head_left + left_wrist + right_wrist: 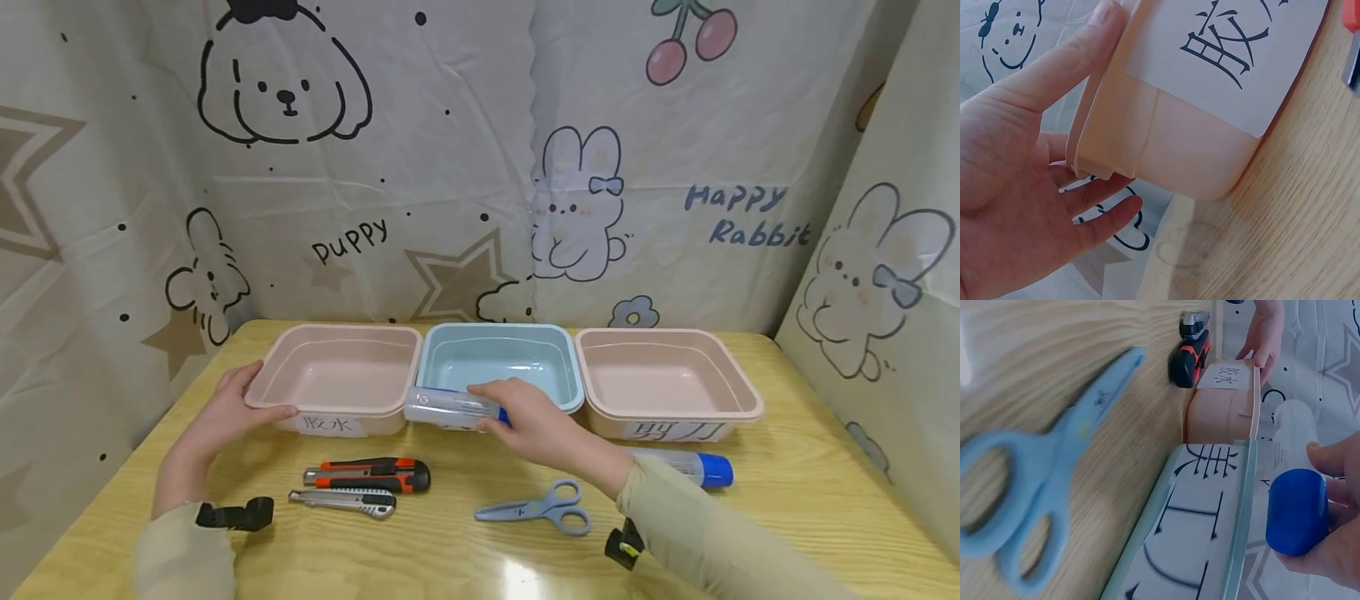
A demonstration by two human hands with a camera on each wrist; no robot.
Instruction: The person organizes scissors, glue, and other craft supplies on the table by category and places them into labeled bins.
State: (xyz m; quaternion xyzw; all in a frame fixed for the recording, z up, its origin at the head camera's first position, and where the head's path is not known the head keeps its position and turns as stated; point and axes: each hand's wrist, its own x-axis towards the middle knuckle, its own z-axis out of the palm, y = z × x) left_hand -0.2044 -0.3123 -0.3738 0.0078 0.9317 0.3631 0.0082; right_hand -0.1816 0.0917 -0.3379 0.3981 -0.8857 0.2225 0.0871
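Observation:
My left hand (213, 421) holds the left pink bin (386, 423) at its near left corner. In the left wrist view the thumb lies along the rim, and the other fingers reach round the side. My right hand (534, 423) grips a clear glue bottle (447, 407) by its blue-capped end. The bottle lies almost level, overlapping the front rim of the blue bin (498, 330) in the head view; its far end points toward the left bin. Seen from the right wrist, the blue cap (1297, 512) faces the camera, beside the bin's rim.
Two utility knives, one red and black (367, 474) and one silver (345, 500), lie before the left bin. Blue scissors (532, 510) rest nearer the middle. Another blue-capped bottle (716, 471) lies before the right pink bin (600, 427), partly behind my right forearm. Printed curtains surround the table.

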